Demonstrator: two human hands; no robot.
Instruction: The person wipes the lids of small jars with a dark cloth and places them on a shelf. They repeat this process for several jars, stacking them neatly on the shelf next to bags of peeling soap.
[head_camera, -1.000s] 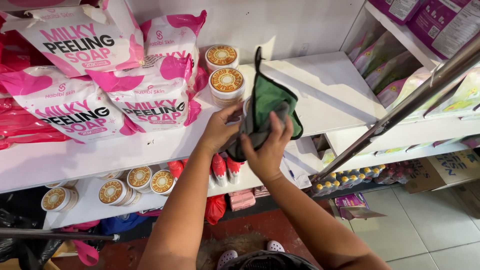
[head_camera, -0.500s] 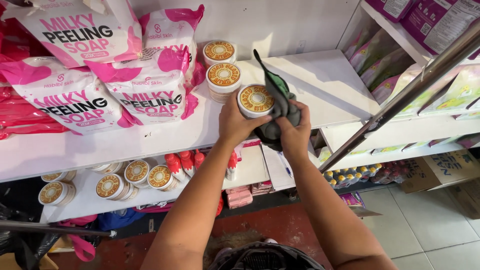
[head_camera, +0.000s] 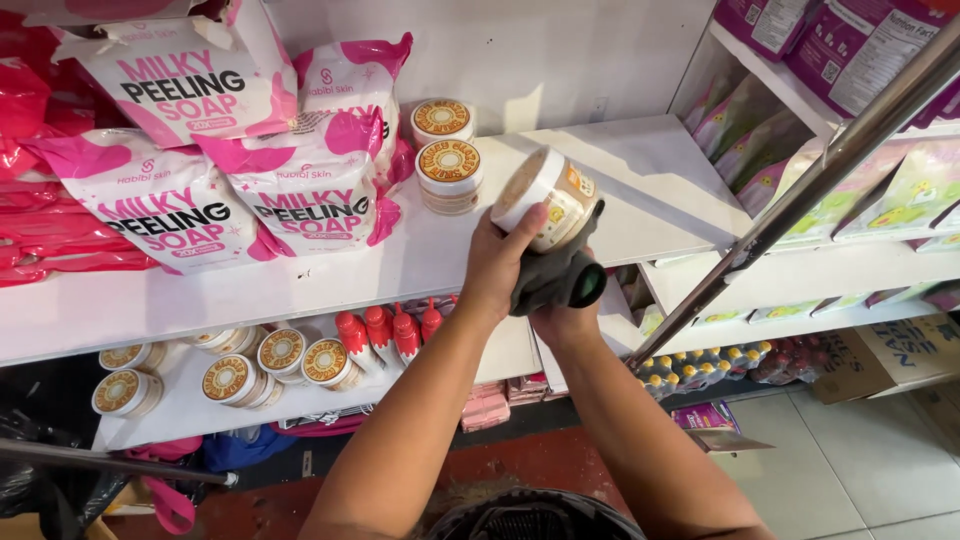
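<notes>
My left hand (head_camera: 497, 266) grips a round white jar (head_camera: 545, 200) with an orange patterned lid, tilted on its side above the front edge of the white shelf (head_camera: 640, 180). Under the jar, my right hand (head_camera: 562, 318) holds a bunched grey-green cloth (head_camera: 560, 277) pressed against the jar's bottom. Two like jars (head_camera: 448, 172) stand stacked on the shelf just left of my hands, with another jar (head_camera: 442, 118) behind them.
Pink-and-white soap bags (head_camera: 290, 190) are piled at the shelf's left. The lower shelf holds more jars (head_camera: 250, 370) and red-capped bottles (head_camera: 390, 330). A metal pole (head_camera: 800, 200) slants across the right. Purple boxes (head_camera: 850, 40) and pale packets (head_camera: 900, 200) fill the right shelves.
The jar has been lifted and tipped onto its side. The cloth has moved from the jar's side to underneath it, bunched in my right hand.
</notes>
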